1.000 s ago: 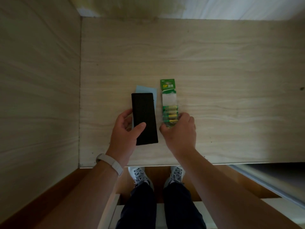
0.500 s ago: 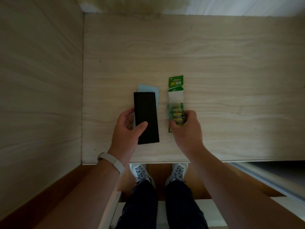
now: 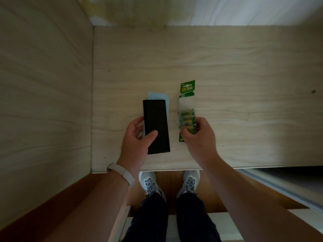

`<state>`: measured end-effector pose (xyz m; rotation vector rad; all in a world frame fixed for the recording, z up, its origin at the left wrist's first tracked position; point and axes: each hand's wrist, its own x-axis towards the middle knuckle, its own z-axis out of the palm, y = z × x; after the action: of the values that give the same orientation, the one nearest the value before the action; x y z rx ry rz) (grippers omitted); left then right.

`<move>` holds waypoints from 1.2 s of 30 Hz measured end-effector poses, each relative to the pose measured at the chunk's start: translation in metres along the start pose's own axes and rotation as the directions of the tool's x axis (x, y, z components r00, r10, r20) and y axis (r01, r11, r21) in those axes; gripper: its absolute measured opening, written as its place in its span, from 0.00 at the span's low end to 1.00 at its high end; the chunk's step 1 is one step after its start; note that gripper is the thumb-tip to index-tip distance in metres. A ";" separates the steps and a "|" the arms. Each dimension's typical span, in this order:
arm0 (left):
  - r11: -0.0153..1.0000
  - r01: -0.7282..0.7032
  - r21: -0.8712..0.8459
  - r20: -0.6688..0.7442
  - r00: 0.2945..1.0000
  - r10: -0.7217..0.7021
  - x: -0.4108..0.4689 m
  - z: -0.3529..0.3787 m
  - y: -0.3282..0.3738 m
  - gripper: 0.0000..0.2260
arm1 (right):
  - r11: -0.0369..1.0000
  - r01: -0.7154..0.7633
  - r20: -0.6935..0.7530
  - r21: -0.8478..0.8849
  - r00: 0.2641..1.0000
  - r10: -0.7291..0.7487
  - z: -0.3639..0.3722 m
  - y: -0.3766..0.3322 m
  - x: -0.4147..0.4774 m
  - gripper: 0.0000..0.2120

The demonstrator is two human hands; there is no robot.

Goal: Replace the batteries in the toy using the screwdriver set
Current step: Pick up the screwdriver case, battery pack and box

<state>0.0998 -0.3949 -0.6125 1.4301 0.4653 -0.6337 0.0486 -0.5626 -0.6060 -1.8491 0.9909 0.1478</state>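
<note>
Battery pack (image 3: pixel 187 105) farther from black case (image 3: pixel 155 119)

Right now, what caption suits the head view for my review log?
At a pale wooden table, the left hand holds a flat black case while the right hand pinches a green battery pack.

The tabletop (image 3: pixel 227 58) is pale wood-grain board with a smooth, matt face, and the black case (image 3: pixel 157 119) on it looks matt as well. The battery pack (image 3: pixel 187 100) is clear, shiny plastic over green printed card. The white wristband (image 3: pixel 122 173) looks smooth and dull, the sneakers (image 3: pixel 150 184) woven cloth.
</note>
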 end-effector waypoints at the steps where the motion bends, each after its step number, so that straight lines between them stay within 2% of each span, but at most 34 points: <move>1: 1.000 -0.003 -0.002 0.000 1.000 0.003 -0.004 0.002 0.005 0.21 | 1.000 0.005 -0.001 -0.004 1.000 -0.005 -0.006 -0.005 -0.005 0.11; 10: 0.994 -0.100 -0.033 0.036 0.994 0.101 -0.078 0.023 0.078 0.20 | 0.995 0.099 -0.017 0.008 0.995 -0.099 -0.080 -0.071 -0.073 0.11; 15: 0.980 -0.181 -0.080 0.017 0.983 0.183 -0.135 0.032 0.120 0.20 | 0.988 0.140 -0.007 0.067 0.990 -0.140 -0.116 -0.107 -0.120 0.10; 22: 0.949 -0.271 -0.159 -0.042 0.963 0.267 -0.210 0.051 0.154 0.20 | 0.960 0.264 0.044 0.091 0.962 -0.269 -0.172 -0.137 -0.164 0.09; 29: 0.924 -0.353 -0.145 -0.200 0.925 0.322 -0.280 0.076 0.157 0.20 | 0.924 0.351 0.185 0.151 0.908 -0.376 -0.213 -0.148 -0.188 0.08; 36: 0.897 -0.381 -0.223 -0.354 0.889 0.290 -0.352 0.073 0.129 0.19 | 0.890 0.435 0.434 0.134 0.782 -0.448 -0.233 -0.154 -0.215 0.09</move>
<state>-0.0874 -0.4214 -0.2805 1.2926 0.5153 -0.0462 -0.0602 -0.6034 -0.2735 -1.8526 0.2158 0.2660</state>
